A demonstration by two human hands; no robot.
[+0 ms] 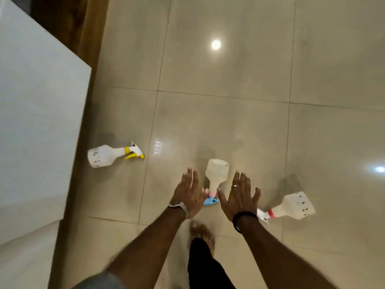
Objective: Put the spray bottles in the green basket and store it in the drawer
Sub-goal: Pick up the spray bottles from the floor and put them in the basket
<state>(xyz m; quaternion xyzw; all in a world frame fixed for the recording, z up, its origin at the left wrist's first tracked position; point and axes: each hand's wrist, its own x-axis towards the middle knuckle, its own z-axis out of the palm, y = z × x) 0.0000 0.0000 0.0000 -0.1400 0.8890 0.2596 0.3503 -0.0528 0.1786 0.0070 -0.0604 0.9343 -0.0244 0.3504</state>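
Note:
Three white spray bottles lie on the beige tiled floor. The one with a yellow trigger (108, 155) lies to the left, near the white counter. The bottle with a blue and pink trigger (215, 175) lies in the middle, between my hands. The red-collared bottle (292, 206) lies to the right, its nozzle partly hidden behind my right wrist. My left hand (188, 193) and my right hand (239, 197) are held flat above the floor, fingers spread, holding nothing. No green basket or drawer is in view.
A white counter top (37, 122) fills the left side, with a dark wooden cabinet front (87, 42) below its edge. My bare foot (203, 233) stands just below the hands. Glossy floor tiles (250, 101) stretch ahead and right.

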